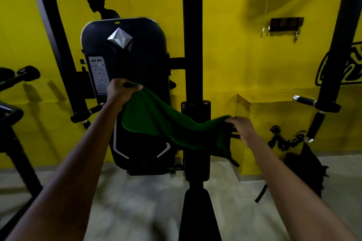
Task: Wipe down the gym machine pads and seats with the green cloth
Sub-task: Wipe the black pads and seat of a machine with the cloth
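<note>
While the green cloth (168, 123) hangs stretched between our hands in the head view, our left hand (121, 90) fists one end in a closed grip and our right hand (242, 127) pinches the other. It drapes across the upright pad (195, 133), which we judge is being wiped; the seat (197, 213) below looks untouched. Behind stand a yellow wall (225, 55) and pale floor (133, 201).

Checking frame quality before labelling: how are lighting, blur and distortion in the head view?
Head view: dim, machine black and low in detail; yellow wall carries soft shadows; floor and forearms smeared by motion blur; wide-angle bends the frame bars at the edges; green cloth between left hand and right hand stays readable.
</note>
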Tool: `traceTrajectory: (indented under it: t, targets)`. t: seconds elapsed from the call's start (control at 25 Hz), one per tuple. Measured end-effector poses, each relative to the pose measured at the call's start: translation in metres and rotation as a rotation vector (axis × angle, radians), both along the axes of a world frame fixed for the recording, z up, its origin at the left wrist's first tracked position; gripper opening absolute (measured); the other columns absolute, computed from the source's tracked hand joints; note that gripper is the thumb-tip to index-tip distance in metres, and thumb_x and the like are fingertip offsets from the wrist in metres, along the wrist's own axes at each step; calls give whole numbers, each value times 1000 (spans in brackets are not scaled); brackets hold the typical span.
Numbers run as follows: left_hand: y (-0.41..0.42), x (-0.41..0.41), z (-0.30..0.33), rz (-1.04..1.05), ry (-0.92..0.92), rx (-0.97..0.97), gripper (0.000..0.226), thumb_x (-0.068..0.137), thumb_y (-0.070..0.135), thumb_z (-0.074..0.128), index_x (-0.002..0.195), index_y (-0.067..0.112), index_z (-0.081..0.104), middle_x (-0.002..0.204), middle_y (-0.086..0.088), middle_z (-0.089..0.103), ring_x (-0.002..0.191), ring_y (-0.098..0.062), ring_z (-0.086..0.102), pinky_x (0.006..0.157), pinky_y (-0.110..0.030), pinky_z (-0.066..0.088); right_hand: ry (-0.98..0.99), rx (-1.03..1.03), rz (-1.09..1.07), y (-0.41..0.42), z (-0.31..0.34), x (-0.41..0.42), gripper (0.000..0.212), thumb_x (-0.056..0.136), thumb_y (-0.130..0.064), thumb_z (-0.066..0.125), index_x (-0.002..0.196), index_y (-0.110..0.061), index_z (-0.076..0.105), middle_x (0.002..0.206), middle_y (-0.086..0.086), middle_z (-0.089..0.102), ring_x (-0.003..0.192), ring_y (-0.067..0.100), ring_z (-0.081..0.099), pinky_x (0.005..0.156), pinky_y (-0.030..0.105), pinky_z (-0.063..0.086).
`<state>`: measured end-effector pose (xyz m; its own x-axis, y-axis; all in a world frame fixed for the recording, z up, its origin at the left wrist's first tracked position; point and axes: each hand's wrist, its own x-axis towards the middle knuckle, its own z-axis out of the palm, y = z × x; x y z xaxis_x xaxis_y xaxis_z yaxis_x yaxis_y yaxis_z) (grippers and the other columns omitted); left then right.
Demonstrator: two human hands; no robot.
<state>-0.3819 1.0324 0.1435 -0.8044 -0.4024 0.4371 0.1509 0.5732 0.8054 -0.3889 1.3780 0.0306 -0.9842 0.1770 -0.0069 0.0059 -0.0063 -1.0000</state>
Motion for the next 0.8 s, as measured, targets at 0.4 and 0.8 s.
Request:
traceTrajectory:
  t: [0.4,0.8]
  targets:
    - [4,-6,-48,-39,-212,429,53,59,16,89,103,-2,64,107,-17,66,94,-31,65,86,-39,54,-64,10,-111,27,61,12,30,83,-10,71,104,3,55,91,13,58,64,23,54,60,34,48]
    - [131,-1,-7,-317,-149,-181,24,89,20,63,96,-2,68,83,-10,58,68,-16,55,49,-19,41,164,206,254,-92,97,22,17,90,-9,58,81,5,60,71,16,65,56,25,65,59,38,60]
